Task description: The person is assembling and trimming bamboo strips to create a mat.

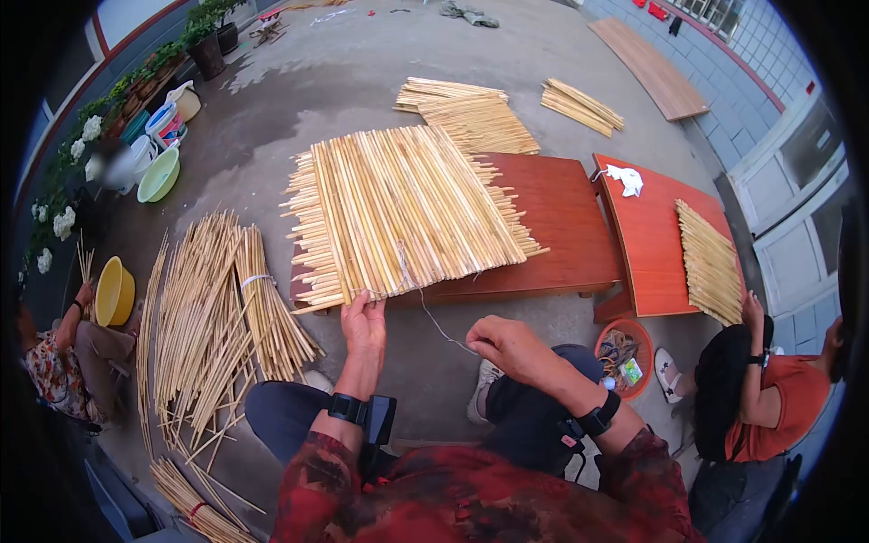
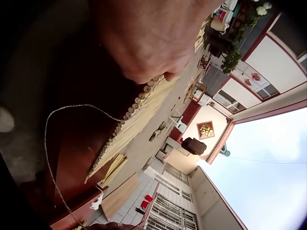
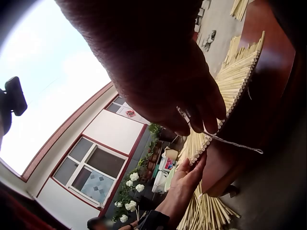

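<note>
A mat of pale reed stalks (image 1: 407,204) lies on the red-brown table (image 1: 566,213), its stalk ends uneven along both sides. My left hand (image 1: 364,328) grips the mat's near left corner, thumb on top and fingers underneath. In the left wrist view the round cut ends (image 2: 128,112) show in a row beside that hand. A thin twisted string (image 1: 436,324) runs from the mat's near edge to my right hand (image 1: 511,348), which pinches it between thumb and fingers. From the right wrist, the right hand (image 3: 168,81) looks dark and overlaps the mat edge.
Loose stalks (image 1: 195,308) and a tied bundle (image 1: 262,290) lie at left. Beyond the table are more stalks (image 1: 480,122). At right, a person (image 1: 774,389) holds a smaller mat (image 1: 711,262) on an orange table (image 1: 656,240). An orange basin (image 1: 644,339) stands below; another person (image 1: 68,353) sits far left.
</note>
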A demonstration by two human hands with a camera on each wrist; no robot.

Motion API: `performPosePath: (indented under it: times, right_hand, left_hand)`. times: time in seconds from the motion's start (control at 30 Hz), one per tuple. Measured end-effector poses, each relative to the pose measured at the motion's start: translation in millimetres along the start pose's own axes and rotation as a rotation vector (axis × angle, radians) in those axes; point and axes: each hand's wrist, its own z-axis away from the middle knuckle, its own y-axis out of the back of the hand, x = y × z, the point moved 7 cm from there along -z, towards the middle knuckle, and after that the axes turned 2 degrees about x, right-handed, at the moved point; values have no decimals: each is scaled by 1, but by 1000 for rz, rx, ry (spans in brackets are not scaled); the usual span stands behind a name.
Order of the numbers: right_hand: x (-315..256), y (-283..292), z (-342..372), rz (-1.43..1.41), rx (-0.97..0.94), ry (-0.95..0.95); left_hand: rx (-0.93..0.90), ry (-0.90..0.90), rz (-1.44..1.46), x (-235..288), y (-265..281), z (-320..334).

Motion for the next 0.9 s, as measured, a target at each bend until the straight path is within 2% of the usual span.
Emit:
performPosePath:
  times: [0.07, 0.17, 0.23, 0.27, 0.3, 0.33, 0.4, 0.43, 0.5, 0.63, 0.8, 0.9]
  right_hand:
    - [10, 18, -5, 3, 43, -32]
    - [30, 48, -8, 26, 151, -10]
    - [59, 62, -5, -188, 137, -259]
    - [71, 64, -2, -192, 138, -276]
    - [91, 66, 3, -314, 196, -314]
    - [109, 68, 9, -435, 257, -351]
    - [136, 65, 21, -434, 267, -436]
    - [151, 61, 30, -429, 269, -509]
    - [176, 45, 38, -497, 289, -536]
    - [227, -2, 60, -600, 317, -657]
    - [280, -54, 77, -699, 399, -759]
    - [297, -72, 89, -765, 375, -805]
  left_hand:
    - [90, 56, 39, -21, 23, -9]
    - [66, 120, -69, -47, 48, 0]
    - [23, 219, -122, -58, 62, 7]
    - [-3, 322, -146, -65, 68, 11]
    - [-33, 425, -170, -74, 72, 14]
    - [-33, 441, -178, -75, 75, 15]
    - [-122, 525, -307, -70, 76, 19]
    - [-122, 543, -318, -64, 78, 21]
    - [-109, 659, -569, -54, 89, 27]
    - [-83, 836, -830, -34, 113, 33]
    - [-40, 716, -960, 3, 110, 33]
    - [11, 666, -1011, 18, 121, 25]
